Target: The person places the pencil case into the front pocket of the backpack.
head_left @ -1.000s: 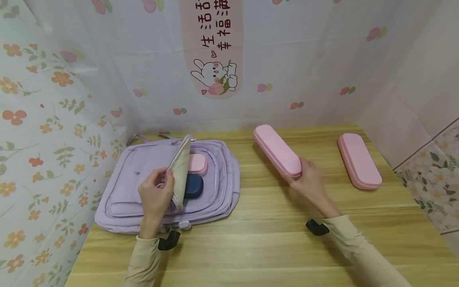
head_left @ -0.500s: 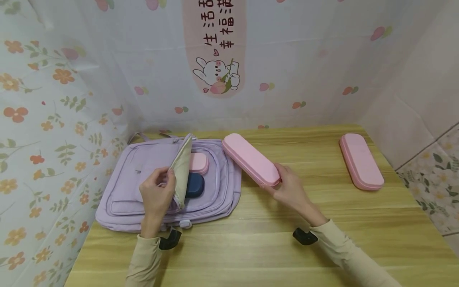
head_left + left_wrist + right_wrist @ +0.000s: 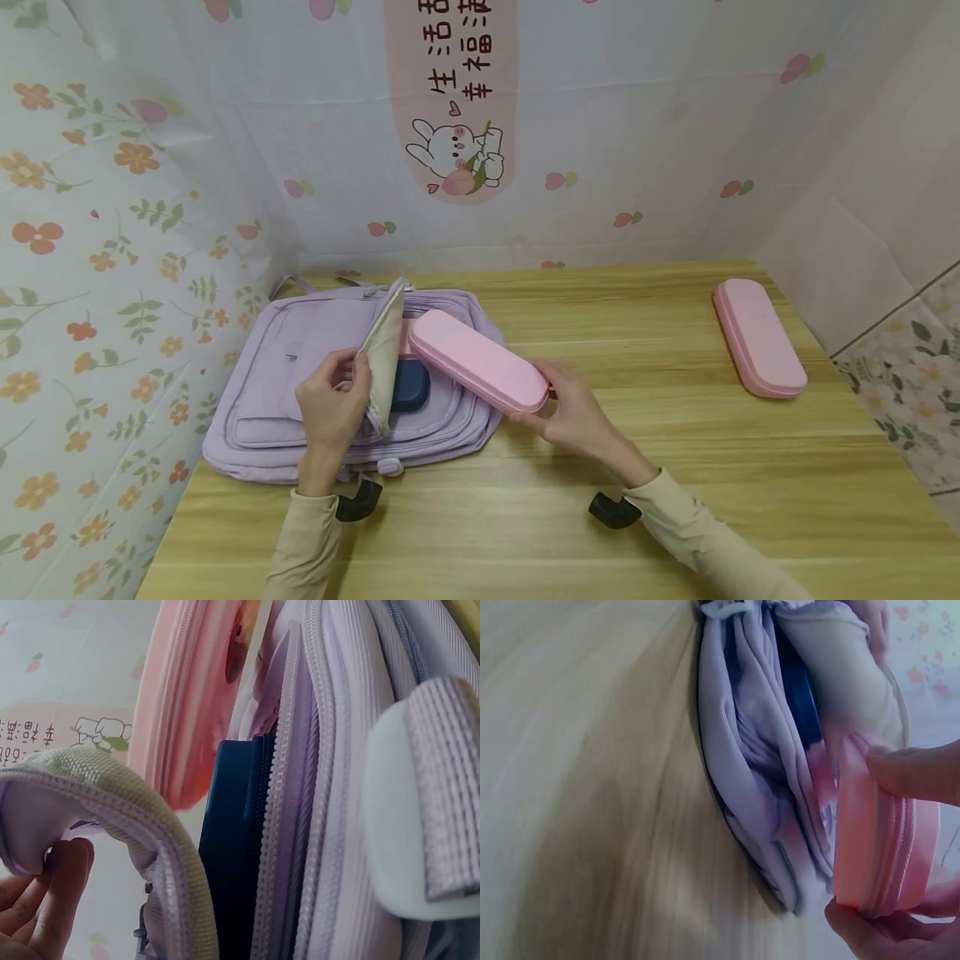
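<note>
A purple backpack [image 3: 262, 375] lies flat at the left of the table. My left hand [image 3: 333, 408] pinches the edge of its raised front flap [image 3: 385, 358]; in the left wrist view the flap [image 3: 169, 847] curves up from the fingers. Beneath the flap sit a dark blue case [image 3: 411, 386] and a pink case, the latter mostly hidden. My right hand [image 3: 581, 417] grips the near right end of a long pink case [image 3: 480, 358], whose far end hangs over the pocket. In the right wrist view, thumb and fingers hold that case [image 3: 877, 832] from both sides.
Another long pink case [image 3: 761, 337] rests on the wooden table [image 3: 637, 333] at the right. A patterned curtain [image 3: 630, 125] stands behind the table, and a floral one [image 3: 97, 275] along the left. A pale buckle [image 3: 397, 817] hangs at the backpack's near side.
My right hand has carried the long pink case leftward from above the table to above the backpack's pocket, covering part of the pink case there. My left hand still holds the flap up.
</note>
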`<state>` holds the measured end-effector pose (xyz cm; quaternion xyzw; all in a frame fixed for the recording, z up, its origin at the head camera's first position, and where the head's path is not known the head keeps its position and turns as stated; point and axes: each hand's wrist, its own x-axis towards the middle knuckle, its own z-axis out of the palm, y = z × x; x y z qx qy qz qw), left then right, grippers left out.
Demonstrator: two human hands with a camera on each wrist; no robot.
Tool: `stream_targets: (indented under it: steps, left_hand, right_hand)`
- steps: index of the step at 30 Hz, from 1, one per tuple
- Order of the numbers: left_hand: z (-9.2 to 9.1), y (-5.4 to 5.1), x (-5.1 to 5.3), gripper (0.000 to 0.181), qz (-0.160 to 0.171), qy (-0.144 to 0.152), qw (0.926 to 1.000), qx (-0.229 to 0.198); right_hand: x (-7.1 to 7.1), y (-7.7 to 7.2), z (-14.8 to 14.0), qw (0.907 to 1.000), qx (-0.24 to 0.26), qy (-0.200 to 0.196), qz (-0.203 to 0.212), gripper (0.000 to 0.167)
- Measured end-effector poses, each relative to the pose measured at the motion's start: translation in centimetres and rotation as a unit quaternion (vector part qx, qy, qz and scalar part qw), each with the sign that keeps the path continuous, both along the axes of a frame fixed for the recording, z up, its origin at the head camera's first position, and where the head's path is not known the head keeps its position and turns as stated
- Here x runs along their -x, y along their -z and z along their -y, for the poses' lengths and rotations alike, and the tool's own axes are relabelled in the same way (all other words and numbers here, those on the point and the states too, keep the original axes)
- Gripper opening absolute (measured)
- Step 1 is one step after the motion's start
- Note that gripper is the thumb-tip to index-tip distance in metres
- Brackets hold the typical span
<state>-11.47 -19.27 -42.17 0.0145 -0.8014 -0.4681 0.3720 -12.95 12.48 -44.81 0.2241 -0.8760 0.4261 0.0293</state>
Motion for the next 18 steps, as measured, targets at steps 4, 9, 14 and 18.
stream_targets:
  steps: [4, 9, 14, 18]
  left_hand:
    - [0.0, 0.0, -0.1, 0.011, -0.003, 0.0, 1.0, 0.003]
    - [0.3, 0.2, 0.2, 0.012, -0.022, 0.0, 0.9997, 0.01]
    - [0.2, -0.5, 0.5, 0.01, -0.054, 0.0, 0.9986, 0.0]
    - [0.2, -1.5, 0.8, 0.009, -0.069, -0.002, 0.9976, -0.004]
  right_hand:
    - [-0.1, 0.5, 0.2, 0.9993, 0.028, -0.012, 0.022, 0.078]
    - [0.3, 0.9, -0.1, 0.9958, 0.079, -0.021, 0.042, 0.079]
    - [0.6, 1.2, -0.3, 0.9925, 0.11, -0.043, 0.032, 0.079]
    - [1.0, 1.2, -0.1, 0.9929, 0.108, -0.047, 0.017, 0.08]
